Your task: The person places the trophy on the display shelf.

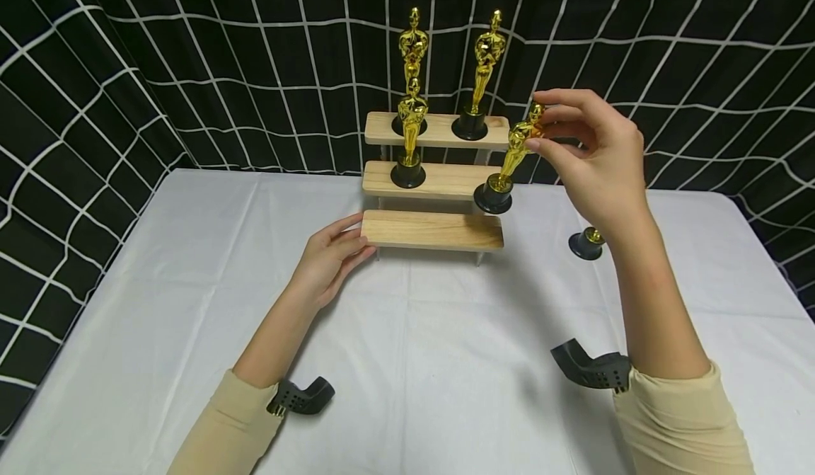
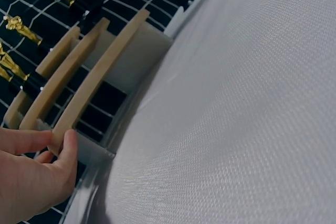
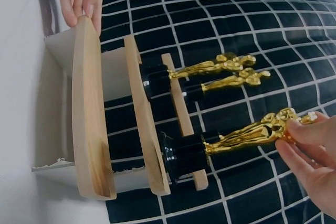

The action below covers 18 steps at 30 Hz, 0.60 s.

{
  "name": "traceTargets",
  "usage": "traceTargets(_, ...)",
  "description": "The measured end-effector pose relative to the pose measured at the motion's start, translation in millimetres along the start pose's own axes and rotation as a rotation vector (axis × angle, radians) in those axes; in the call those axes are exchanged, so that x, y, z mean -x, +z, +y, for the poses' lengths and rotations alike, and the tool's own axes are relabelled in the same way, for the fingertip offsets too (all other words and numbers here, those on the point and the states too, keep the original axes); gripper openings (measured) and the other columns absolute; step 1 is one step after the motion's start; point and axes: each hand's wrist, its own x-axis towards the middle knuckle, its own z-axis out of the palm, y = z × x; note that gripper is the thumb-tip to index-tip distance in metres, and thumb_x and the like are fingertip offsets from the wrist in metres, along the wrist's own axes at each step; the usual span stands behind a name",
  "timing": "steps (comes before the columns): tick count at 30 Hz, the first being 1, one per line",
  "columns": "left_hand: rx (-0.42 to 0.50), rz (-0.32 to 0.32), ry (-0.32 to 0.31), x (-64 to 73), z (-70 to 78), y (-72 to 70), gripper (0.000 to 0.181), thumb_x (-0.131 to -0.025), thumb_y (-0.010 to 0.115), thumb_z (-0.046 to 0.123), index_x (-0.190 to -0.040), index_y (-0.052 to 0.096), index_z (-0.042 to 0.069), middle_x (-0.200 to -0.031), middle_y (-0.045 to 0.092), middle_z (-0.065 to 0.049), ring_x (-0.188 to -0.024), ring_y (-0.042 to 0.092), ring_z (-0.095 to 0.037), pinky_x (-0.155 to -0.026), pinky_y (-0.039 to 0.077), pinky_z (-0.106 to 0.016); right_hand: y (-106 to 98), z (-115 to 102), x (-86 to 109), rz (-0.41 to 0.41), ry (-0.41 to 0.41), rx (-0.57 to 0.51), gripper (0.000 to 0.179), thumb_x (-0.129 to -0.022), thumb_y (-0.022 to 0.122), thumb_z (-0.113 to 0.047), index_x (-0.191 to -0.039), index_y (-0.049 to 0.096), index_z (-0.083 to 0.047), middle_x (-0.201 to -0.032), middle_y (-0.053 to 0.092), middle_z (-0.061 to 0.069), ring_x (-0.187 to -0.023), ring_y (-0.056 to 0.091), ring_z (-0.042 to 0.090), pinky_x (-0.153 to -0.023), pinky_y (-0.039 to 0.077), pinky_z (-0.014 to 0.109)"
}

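My right hand pinches a gold trophy statuette by its upper part. The statuette tilts, its black base by the right end of the middle shelf. With thumb and fingers, my left hand grips the left end of the bottom shelf of a three-step wooden display stand; the left wrist view shows that thumb at the shelf end. One gold statuette stands at the left of the middle shelf. Two more, a left one and a right one, stand on the top shelf.
Another statuette stands on the white tablecloth right of the stand, mostly hidden behind my right hand and forearm. A black cloth with a white grid hangs behind the table. Each wrist wears a black camera mount.
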Motion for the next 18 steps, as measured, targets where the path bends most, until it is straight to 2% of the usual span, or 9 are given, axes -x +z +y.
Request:
traceTargets(7,0.002,0.002,-0.003,-0.3,-0.5,-0.1,0.054,-0.106,0.050,-0.010,-0.159,0.041,-0.001,-0.149,0.047,-0.027,-0.129,0.059,-0.031,-0.103,0.060,-0.024,6,-3,-7.8,0.002,0.010,-0.010,0.045,-0.093,0.077,0.006,-0.134,0.071,-0.011,-0.116,0.072,0.008,-0.098,0.065,0.000,-0.088,0.060,0.009)
traceTargets(18,0.003,0.004,-0.007,-1.0,-0.5,-0.8,0.054,-0.106,0.050,-0.010,-0.159,0.042,-0.001,-0.148,0.049,-0.027,-0.122,0.063,-0.027,-0.103,0.060,-0.024,18,-7,-18.4,-0.030,-0.003,0.001,0.042,-0.096,0.075,0.004,-0.135,0.070,-0.011,-0.116,0.071,0.012,-0.099,0.066,0.001,-0.088,0.061,0.010)
